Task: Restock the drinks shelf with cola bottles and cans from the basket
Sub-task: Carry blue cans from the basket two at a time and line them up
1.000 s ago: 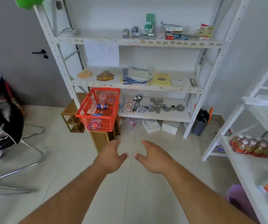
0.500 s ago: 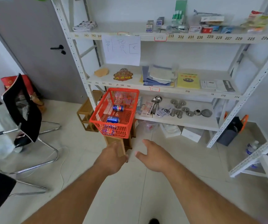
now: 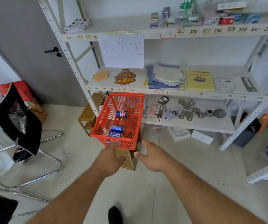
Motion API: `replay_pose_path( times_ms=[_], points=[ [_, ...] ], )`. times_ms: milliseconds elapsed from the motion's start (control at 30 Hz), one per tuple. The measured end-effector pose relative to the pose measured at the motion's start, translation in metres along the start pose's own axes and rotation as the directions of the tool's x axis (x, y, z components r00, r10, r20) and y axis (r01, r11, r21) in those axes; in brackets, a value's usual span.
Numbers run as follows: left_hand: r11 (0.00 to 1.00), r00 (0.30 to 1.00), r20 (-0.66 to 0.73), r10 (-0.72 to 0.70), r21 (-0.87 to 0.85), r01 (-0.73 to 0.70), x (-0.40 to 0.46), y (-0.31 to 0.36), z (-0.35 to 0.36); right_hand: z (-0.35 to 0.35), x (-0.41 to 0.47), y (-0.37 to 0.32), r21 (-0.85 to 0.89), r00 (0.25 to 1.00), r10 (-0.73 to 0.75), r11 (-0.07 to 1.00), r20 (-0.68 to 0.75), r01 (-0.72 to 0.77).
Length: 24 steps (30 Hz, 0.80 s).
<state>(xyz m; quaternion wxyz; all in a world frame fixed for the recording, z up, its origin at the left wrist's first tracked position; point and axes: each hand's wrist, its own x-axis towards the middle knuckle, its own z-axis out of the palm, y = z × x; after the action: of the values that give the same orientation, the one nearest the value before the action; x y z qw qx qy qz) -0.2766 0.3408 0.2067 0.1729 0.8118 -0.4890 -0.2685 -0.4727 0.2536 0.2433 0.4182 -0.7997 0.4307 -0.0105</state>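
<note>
A red plastic basket [image 3: 102,125] sits on a wooden stand in front of the white shelving. Inside lie blue cola cans: one near the back [image 3: 122,114], one nearer the front [image 3: 117,128], and another below it [image 3: 115,135]. A clear bottle seems to lie between them. My left hand [image 3: 112,155] hovers just below the basket's front rim, fingers apart and empty. My right hand [image 3: 152,156] is beside it to the right, also spread and empty.
The white shelf unit [image 3: 170,92] holds papers, booklets, spoons and metal lids. A handwritten paper sign [image 3: 122,50] hangs from an upper shelf. A metal chair with a black bag [image 3: 18,120] stands left. A second shelf corner [image 3: 265,172] juts in at the right.
The view has moved closer to the basket and turned left. Both hands have reached forward and now sit right at the basket's front edge.
</note>
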Motion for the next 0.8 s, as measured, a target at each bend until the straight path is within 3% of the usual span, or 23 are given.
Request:
replay_pose_path(
  times_ms=[267,367,533,800],
  points=[
    [0.987,0.991,0.077,0.113,-0.124,-0.103,0.101,-0.066,-0.054,0.029,0.107,-0.043,0.066,0.991,0.127,0.99,-0.031,-0.124],
    [0.988,0.992,0.105,0.076,-0.142,-0.061,0.138,-0.099,-0.079,0.047,0.149,-0.063,0.115,0.989,0.147,0.983,-0.034,-0.142],
    [0.995,0.985,0.166,0.05,-0.098,-0.034,0.194,-0.117,-0.099,0.051,0.192,-0.086,0.207,0.98,0.197,0.961,-0.037,-0.185],
    [1.0,0.955,0.297,-0.021,0.01,0.019,0.273,-0.117,-0.091,0.045,0.269,-0.054,0.323,0.943,0.332,0.893,-0.002,-0.314]
  ],
)
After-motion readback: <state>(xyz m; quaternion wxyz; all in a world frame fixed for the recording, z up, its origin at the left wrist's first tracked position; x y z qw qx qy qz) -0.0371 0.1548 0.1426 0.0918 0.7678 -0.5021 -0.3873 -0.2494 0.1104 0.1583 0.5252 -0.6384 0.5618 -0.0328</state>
